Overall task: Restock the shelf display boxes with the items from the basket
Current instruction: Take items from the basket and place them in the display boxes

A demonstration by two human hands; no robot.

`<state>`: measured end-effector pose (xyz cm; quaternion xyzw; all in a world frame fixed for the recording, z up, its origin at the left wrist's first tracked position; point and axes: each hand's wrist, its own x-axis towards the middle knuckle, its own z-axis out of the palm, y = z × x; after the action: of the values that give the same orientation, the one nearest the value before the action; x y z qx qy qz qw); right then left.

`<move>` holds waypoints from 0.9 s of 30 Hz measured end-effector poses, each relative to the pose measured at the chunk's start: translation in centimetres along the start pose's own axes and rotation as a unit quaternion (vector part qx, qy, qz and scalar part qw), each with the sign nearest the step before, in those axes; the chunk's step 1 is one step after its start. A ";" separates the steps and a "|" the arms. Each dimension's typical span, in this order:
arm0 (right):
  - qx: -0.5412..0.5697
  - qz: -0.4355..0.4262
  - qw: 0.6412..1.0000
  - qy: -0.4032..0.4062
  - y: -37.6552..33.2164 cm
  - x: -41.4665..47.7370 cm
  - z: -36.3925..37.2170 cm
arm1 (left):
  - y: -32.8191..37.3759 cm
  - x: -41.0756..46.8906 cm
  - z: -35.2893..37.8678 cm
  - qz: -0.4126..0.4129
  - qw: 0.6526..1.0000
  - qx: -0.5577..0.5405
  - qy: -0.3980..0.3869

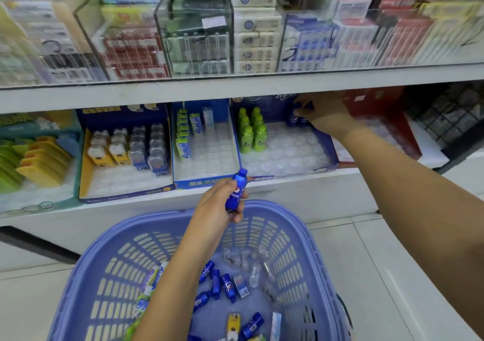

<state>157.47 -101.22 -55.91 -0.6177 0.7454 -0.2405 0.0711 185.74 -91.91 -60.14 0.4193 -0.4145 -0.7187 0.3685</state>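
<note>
Bottle [237, 190] gripped in our left hand [217, 205] at frame centre, above the basket [131, 225]. Our right hand [324, 115], upper right, pinches a second bottle [301, 106] at the back of the box [326, 145].

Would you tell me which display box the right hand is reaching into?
The dark blue box holding the green bottles, between the light blue box of green packets and the red box; the right hand is at its back right corner.
</note>
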 end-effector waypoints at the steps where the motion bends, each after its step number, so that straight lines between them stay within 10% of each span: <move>1: -0.007 -0.001 1.000 -0.005 0.2 0.3 0.1 | -0.1 0.1 0.2 -0.007 1.000 -0.018 -0.003; 10: -0.048 0.043 0.992 -0.108 -0.2 1.4 -0.1 | -0.2 -0.4 1.5 -0.023 0.994 -0.093 -0.054; 15: -0.014 0.020 0.999 0.028 -2.6 -2.0 -0.1 | -0.3 -0.7 1.3 0.011 0.997 -0.061 -0.052; 22: 0.320 -0.031 0.901 -0.291 -8.1 -9.2 -2.9 | -0.2 0.0 2.5 0.082 0.996 -0.023 -0.037; 27: 0.305 -0.023 0.927 -0.215 -7.6 -9.4 -3.4 | 1.0 2.0 3.8 0.123 0.991 0.028 -0.049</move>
<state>164.97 -92.22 -51.41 -0.6201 0.5884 -0.3192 0.4091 181.70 -92.92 -58.66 0.3400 -0.5004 -0.6758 0.4211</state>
